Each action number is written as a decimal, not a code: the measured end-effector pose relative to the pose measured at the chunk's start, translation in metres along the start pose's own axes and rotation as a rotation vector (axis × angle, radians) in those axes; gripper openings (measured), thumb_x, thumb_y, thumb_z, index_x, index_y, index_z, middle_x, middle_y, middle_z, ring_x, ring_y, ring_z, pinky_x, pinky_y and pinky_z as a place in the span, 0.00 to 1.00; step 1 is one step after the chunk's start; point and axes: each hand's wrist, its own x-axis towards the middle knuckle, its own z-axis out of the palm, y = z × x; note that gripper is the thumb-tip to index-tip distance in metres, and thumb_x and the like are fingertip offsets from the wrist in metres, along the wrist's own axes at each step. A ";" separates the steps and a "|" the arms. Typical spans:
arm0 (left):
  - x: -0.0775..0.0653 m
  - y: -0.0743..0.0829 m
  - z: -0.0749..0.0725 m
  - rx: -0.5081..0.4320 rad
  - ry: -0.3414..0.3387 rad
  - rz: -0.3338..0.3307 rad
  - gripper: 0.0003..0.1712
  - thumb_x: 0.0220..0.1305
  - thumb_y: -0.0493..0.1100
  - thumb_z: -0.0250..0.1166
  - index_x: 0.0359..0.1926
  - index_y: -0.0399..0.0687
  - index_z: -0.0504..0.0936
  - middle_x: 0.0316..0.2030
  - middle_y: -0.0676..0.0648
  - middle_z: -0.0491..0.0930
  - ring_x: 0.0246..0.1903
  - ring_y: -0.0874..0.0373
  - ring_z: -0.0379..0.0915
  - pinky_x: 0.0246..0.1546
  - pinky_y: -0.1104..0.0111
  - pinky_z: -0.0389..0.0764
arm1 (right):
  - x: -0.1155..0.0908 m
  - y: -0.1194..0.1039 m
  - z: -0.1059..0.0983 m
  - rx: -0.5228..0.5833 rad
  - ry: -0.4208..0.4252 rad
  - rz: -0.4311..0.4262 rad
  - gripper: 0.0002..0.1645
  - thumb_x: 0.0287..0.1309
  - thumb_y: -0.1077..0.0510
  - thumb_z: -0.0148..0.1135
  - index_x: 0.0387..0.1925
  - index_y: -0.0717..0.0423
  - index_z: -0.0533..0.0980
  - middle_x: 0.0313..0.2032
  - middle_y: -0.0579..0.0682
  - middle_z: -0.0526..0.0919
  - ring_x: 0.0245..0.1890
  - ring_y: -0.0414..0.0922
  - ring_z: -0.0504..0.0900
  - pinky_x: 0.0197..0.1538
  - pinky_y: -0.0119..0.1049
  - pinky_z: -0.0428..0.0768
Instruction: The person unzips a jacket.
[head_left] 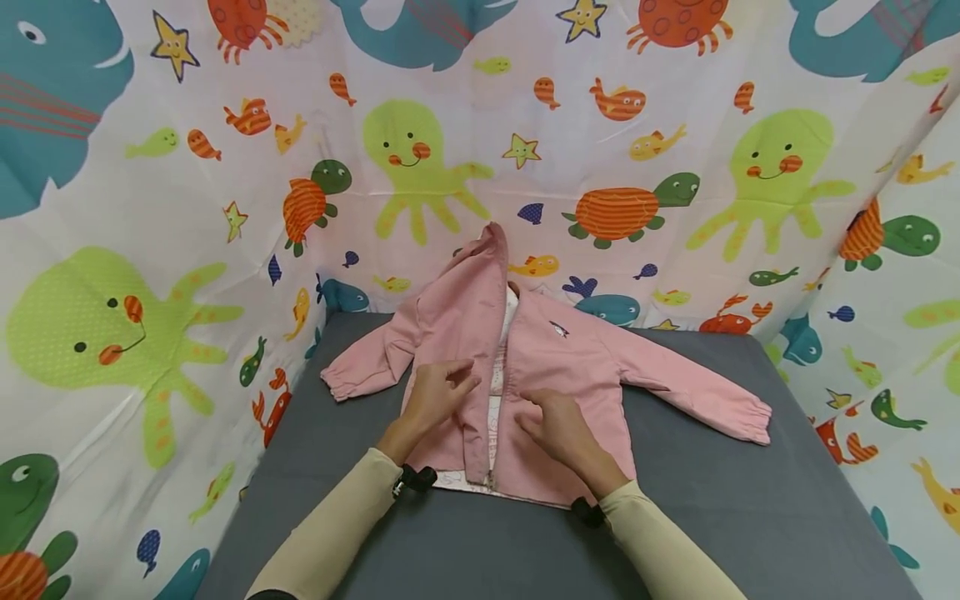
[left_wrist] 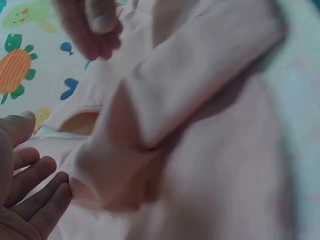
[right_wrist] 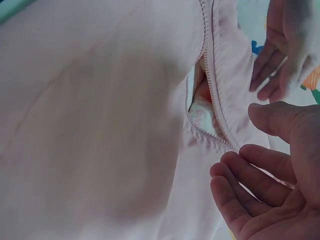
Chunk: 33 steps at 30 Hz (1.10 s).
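A pink child's jacket (head_left: 555, 442) lies front up, its two sleeves spread sideways and its front parted along the zip. White patterned lining (head_left: 493, 417) shows in the gap. My left hand (head_left: 438, 400) is over the left front panel, fingers loosely bent and holding nothing. Over the other panel is my right hand (head_left: 558, 425), relaxed, with nothing in its grasp. In the left wrist view, fingertips of the left hand (left_wrist: 35, 195) are at a pink fold; whether they touch is unclear. The right wrist view shows the right hand (right_wrist: 270, 175) beside the zip teeth (right_wrist: 212, 90).
Beneath the jacket is a grey table (head_left: 697, 500). A white curtain (head_left: 450, 75) printed with sea animals encloses the back and both sides. The jacket's raised collar (head_left: 491, 242) leans near the back curtain. A dark strap (head_left: 414, 481) circles the left wrist.
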 end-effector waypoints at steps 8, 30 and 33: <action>-0.035 0.001 0.007 0.074 -0.026 0.015 0.25 0.69 0.42 0.78 0.60 0.30 0.88 0.50 0.34 0.91 0.42 0.45 0.90 0.47 0.50 0.89 | 0.000 0.003 0.008 -0.015 -0.017 0.013 0.27 0.64 0.59 0.77 0.61 0.67 0.85 0.54 0.61 0.92 0.55 0.61 0.90 0.59 0.59 0.86; -0.110 0.025 0.023 0.497 -0.252 0.042 0.35 0.53 0.66 0.81 0.56 0.50 0.93 0.50 0.46 0.84 0.53 0.46 0.76 0.56 0.53 0.82 | -0.015 -0.003 0.044 -0.248 -0.053 -0.141 0.22 0.48 0.55 0.83 0.23 0.51 0.72 0.20 0.47 0.73 0.25 0.51 0.78 0.30 0.49 0.78; -0.115 0.026 0.026 0.485 -0.217 0.077 0.24 0.54 0.60 0.82 0.46 0.51 0.94 0.48 0.48 0.85 0.52 0.48 0.76 0.56 0.54 0.82 | -0.017 -0.008 0.048 -0.280 0.013 -0.137 0.19 0.50 0.58 0.81 0.21 0.50 0.74 0.19 0.49 0.77 0.25 0.54 0.82 0.31 0.51 0.81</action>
